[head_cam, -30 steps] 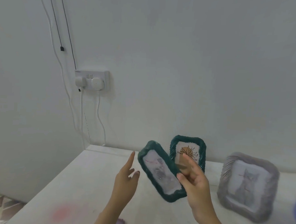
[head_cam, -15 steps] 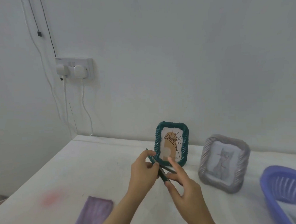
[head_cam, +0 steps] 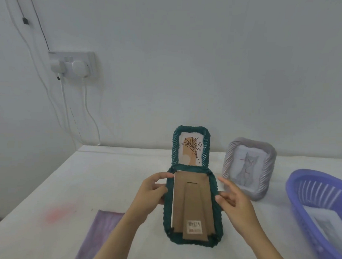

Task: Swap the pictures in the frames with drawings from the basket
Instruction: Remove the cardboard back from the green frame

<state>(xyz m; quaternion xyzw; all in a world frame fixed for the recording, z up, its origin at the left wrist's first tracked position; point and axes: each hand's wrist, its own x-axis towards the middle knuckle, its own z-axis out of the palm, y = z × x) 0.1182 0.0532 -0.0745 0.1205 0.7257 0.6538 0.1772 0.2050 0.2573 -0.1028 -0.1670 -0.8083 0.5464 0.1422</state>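
Green frame [head_cam: 192,203], cardboard back up, gripped at its side edges by left hand [head_cam: 154,190] and right hand [head_cam: 235,201] over the counter [head_cam: 87,175]. Behind, upright: second green frame [head_cam: 191,147], grey frame [head_cam: 249,169]. Right, blue basket [head_cam: 319,175]; left, purple cloth [head_cam: 100,231]. Three frames, one basket.
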